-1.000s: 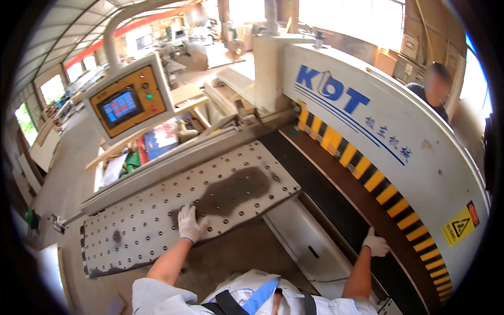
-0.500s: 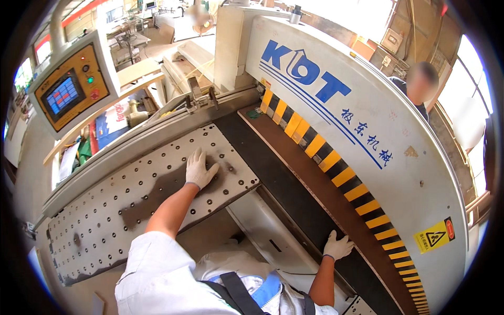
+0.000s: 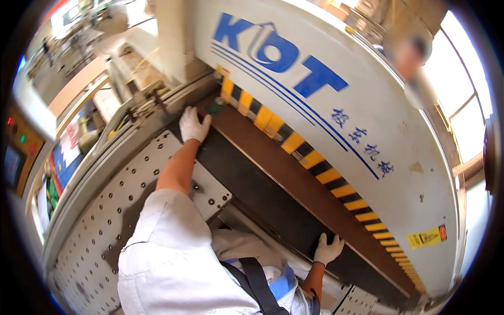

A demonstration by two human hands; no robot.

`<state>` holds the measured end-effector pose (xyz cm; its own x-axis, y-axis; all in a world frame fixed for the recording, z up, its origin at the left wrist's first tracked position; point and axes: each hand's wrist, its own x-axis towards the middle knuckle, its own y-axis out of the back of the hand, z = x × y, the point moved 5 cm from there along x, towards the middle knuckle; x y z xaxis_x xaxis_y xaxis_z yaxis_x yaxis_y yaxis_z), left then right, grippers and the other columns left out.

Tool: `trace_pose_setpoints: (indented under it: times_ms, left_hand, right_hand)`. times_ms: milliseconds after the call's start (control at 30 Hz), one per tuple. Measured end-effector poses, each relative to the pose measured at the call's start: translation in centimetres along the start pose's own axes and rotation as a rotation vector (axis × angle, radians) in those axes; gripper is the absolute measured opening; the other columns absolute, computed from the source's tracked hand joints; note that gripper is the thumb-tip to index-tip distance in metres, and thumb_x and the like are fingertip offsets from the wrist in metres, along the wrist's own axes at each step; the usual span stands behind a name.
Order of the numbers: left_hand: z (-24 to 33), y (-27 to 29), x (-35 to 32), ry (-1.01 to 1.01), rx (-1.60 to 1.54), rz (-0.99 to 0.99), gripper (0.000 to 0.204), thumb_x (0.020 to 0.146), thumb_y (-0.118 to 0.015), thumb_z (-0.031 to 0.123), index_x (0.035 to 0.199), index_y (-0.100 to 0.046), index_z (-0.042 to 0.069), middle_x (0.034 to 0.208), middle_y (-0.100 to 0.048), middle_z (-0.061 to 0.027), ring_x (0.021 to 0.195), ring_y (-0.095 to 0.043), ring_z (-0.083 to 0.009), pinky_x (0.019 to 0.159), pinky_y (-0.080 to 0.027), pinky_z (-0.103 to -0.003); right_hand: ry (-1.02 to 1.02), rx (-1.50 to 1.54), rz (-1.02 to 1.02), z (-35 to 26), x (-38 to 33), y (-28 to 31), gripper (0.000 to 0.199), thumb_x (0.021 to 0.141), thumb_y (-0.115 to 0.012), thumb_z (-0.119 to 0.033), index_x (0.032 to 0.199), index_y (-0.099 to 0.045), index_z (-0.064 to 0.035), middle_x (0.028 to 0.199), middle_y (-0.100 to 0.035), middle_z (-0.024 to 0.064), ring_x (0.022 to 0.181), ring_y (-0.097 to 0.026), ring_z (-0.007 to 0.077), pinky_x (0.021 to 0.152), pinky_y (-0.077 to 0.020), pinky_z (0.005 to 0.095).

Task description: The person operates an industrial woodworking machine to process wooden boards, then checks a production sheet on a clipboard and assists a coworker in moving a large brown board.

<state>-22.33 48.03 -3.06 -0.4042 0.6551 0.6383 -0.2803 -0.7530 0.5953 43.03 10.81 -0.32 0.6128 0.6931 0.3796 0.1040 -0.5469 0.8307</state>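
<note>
A long brown board [image 3: 273,163] lies under the machine's striped beam, its pale near edge facing me. My left hand [image 3: 194,125], in a pale work glove, is at the board's far left end, fingers stretched out against or just beside its edge; exact contact is hard to make out. Farther down the same edge is my gloved right hand [image 3: 328,249], fingers apart, thumb and fingertips at the board's rim. Neither hand is closed around it. Beneath both hands runs the black machine bed [image 3: 252,184].
A big white panel saw beam [image 3: 315,47] with yellow-black stripes arches over the board. The perforated metal table [image 3: 113,210] is at left, bordered by a metal fence [image 3: 105,139]. A control panel [image 3: 21,147] stands far left. Another person [image 3: 412,60] is beyond the beam.
My left hand has moved from the perforated table to the board's far left end. My right hand stays near the board's edge. My view has shifted closer to the beam.
</note>
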Motion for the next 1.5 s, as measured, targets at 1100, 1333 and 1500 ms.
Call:
trace_pose_setpoints:
  times_ms: [1100,1333,1500]
  left_hand:
    - [-3.0,-9.0,6.8,0.24,0.483,-0.478,0.07,0.107,-0.056,0.073,0.153,-0.07,0.021,0.14,-0.077,-0.0095,0.12,-0.076,-0.0358,0.103,-0.062,-0.053]
    - [-2.3,4.1,-4.0,0.188,0.577,-0.377,0.065,0.108,-0.06,0.068,0.15,-0.07,0.02,0.137,-0.077,-0.0088,0.12,-0.075,-0.035,0.1,-0.06,-0.053]
    - [-3.1,14.9,-14.6,0.085,0.522,-0.37,0.07,0.11,-0.055,0.067,0.148,-0.067,0.01,0.141,-0.072,-0.0171,0.126,-0.069,-0.039,0.104,-0.056,-0.054]
  right_hand:
    - [0.045,0.046,0.249,0.1,-0.2,1.4,0.061,0.092,-0.085,-0.039,0.137,-0.07,-0.0005,0.152,-0.062,0.0233,0.148,-0.053,0.0439,0.128,-0.0378,0.0585]
    - [0.152,0.074,-0.063,-0.9,5.1,-1.0,0.064,0.1,-0.073,-0.052,0.138,-0.071,0.0001,0.156,-0.061,0.0241,0.147,-0.053,0.0438,0.128,-0.0361,0.0562]
    - [0.215,-0.065,-0.206,2.6,8.2,-1.5,0.066,0.102,-0.066,-0.058,0.132,-0.077,-0.0004,0.151,-0.066,0.0222,0.146,-0.056,0.0399,0.125,-0.0368,0.0538]
